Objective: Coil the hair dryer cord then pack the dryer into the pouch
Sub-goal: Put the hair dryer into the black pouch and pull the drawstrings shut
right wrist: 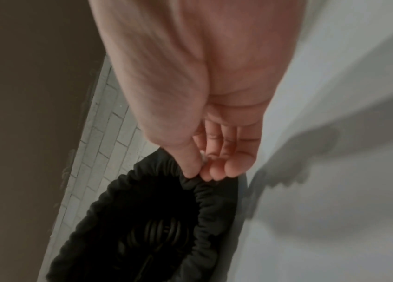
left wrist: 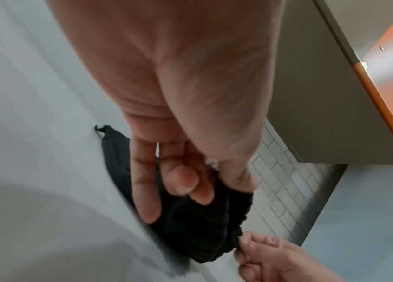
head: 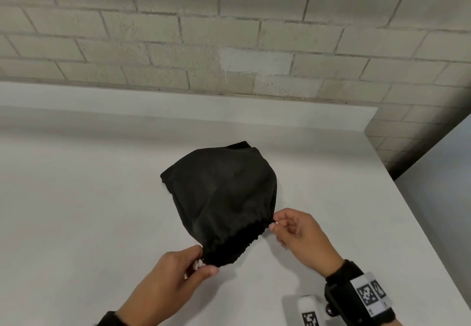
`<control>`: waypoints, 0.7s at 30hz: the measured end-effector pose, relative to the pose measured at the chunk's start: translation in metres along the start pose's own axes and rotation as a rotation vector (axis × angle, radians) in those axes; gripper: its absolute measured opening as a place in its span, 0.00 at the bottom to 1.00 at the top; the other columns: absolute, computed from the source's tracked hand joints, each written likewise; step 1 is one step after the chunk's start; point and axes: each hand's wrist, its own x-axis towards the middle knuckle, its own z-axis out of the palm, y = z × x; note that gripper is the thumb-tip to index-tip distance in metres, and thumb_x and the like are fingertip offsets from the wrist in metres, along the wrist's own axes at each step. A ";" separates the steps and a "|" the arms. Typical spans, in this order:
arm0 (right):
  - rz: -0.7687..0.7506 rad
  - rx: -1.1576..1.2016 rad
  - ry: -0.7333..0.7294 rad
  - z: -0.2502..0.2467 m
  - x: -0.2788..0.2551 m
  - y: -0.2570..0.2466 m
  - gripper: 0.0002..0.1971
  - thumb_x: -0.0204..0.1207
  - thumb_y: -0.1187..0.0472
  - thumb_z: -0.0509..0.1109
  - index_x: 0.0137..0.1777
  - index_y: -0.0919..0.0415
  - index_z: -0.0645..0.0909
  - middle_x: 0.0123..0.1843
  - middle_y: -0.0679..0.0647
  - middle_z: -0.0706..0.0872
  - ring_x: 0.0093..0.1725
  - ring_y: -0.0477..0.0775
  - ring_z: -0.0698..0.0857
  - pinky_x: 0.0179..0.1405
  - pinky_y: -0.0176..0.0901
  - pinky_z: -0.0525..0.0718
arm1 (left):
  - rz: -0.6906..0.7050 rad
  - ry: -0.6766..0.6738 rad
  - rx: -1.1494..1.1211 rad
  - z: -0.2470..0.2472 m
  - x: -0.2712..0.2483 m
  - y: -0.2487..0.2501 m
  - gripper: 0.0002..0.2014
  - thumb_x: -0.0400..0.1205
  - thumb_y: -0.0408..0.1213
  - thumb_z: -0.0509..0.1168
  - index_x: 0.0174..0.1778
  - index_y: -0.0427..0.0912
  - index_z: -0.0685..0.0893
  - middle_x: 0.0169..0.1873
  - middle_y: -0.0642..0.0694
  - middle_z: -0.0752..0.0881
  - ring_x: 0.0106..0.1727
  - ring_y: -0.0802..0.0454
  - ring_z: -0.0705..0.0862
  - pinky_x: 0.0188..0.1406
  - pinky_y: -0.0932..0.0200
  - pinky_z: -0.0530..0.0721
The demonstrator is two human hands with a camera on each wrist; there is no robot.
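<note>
A black drawstring pouch [head: 221, 193] lies bulging on the white table [head: 76, 211], its gathered mouth towards me. My left hand [head: 201, 262] pinches the mouth's left end, where a bit of white string shows. My right hand [head: 274, 225] pinches the right end in the same way. In the left wrist view, the thumb and fingers of my left hand [left wrist: 214, 183] pinch the pouch [left wrist: 198, 219]. The right wrist view shows my right hand [right wrist: 195, 173] holding the ruffled rim of the pouch [right wrist: 214, 206]. Through the partly open mouth, dark cord coils [right wrist: 159, 232] show inside. The dryer body is hidden.
A small white device with a black marker [head: 309, 310] stands near the table's front edge, beside my right wrist. A brick wall [head: 229, 32] runs behind the table, whose right edge [head: 420, 211] falls away close to the pouch. An orange-edged cabinet [left wrist: 383, 95] shows in the left wrist view.
</note>
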 end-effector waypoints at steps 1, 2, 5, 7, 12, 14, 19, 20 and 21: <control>-0.006 -0.010 -0.004 -0.002 -0.003 0.001 0.02 0.78 0.63 0.73 0.45 0.57 0.84 0.32 0.49 0.85 0.32 0.48 0.84 0.34 0.37 0.82 | 0.036 -0.010 0.013 -0.001 -0.004 -0.004 0.28 0.75 0.75 0.55 0.35 0.52 0.77 0.28 0.57 0.84 0.30 0.56 0.82 0.33 0.61 0.80; -0.011 -0.015 -0.009 -0.004 -0.007 0.002 0.02 0.78 0.63 0.73 0.45 0.57 0.84 0.32 0.49 0.84 0.32 0.47 0.83 0.34 0.37 0.82 | 0.060 -0.019 0.019 -0.002 -0.008 -0.006 0.28 0.77 0.74 0.52 0.37 0.52 0.77 0.30 0.57 0.85 0.31 0.57 0.84 0.34 0.61 0.81; -0.017 -0.027 -0.048 -0.017 -0.024 0.002 0.04 0.79 0.64 0.72 0.42 0.57 0.84 0.31 0.48 0.82 0.31 0.46 0.81 0.36 0.37 0.81 | 0.082 -0.037 0.046 -0.008 -0.018 -0.011 0.24 0.80 0.71 0.49 0.37 0.56 0.75 0.31 0.58 0.85 0.32 0.58 0.83 0.32 0.67 0.79; -0.022 -0.056 -0.097 -0.028 -0.037 0.003 0.06 0.79 0.64 0.72 0.41 0.56 0.84 0.30 0.48 0.81 0.32 0.45 0.80 0.36 0.36 0.80 | 0.097 -0.057 0.053 -0.013 -0.024 -0.017 0.21 0.82 0.69 0.49 0.38 0.59 0.76 0.30 0.58 0.84 0.30 0.60 0.82 0.32 0.69 0.77; -0.029 -0.243 -0.188 -0.039 -0.071 0.009 0.12 0.76 0.65 0.72 0.34 0.50 0.79 0.27 0.46 0.76 0.27 0.41 0.70 0.30 0.34 0.69 | 0.108 -0.087 0.085 -0.029 -0.039 -0.028 0.23 0.83 0.67 0.50 0.39 0.55 0.78 0.28 0.56 0.81 0.29 0.61 0.77 0.29 0.69 0.73; -0.024 -0.295 -0.165 -0.046 -0.082 0.012 0.16 0.72 0.68 0.72 0.30 0.47 0.76 0.26 0.43 0.74 0.26 0.41 0.69 0.28 0.30 0.68 | 0.092 -0.074 0.118 -0.038 -0.046 -0.034 0.22 0.83 0.67 0.50 0.38 0.55 0.78 0.27 0.57 0.79 0.28 0.62 0.76 0.27 0.71 0.71; 0.012 -0.457 -0.057 -0.086 -0.105 0.035 0.18 0.68 0.71 0.76 0.28 0.47 0.78 0.23 0.41 0.72 0.23 0.39 0.68 0.26 0.30 0.68 | -0.069 0.030 0.264 -0.069 -0.064 -0.063 0.34 0.77 0.77 0.46 0.41 0.48 0.81 0.26 0.53 0.81 0.27 0.58 0.79 0.29 0.65 0.78; 0.031 -0.486 -0.071 -0.087 -0.108 0.037 0.19 0.67 0.71 0.77 0.28 0.45 0.78 0.23 0.40 0.73 0.23 0.39 0.68 0.26 0.30 0.68 | -0.091 0.030 0.298 -0.069 -0.065 -0.065 0.36 0.75 0.78 0.44 0.41 0.50 0.81 0.27 0.53 0.82 0.27 0.59 0.79 0.30 0.65 0.79; 0.045 -0.514 -0.074 -0.088 -0.111 0.041 0.19 0.67 0.70 0.77 0.27 0.45 0.78 0.23 0.40 0.74 0.23 0.39 0.69 0.26 0.30 0.68 | -0.104 0.041 0.324 -0.067 -0.064 -0.066 0.36 0.74 0.79 0.43 0.41 0.51 0.81 0.27 0.54 0.82 0.27 0.59 0.79 0.31 0.65 0.80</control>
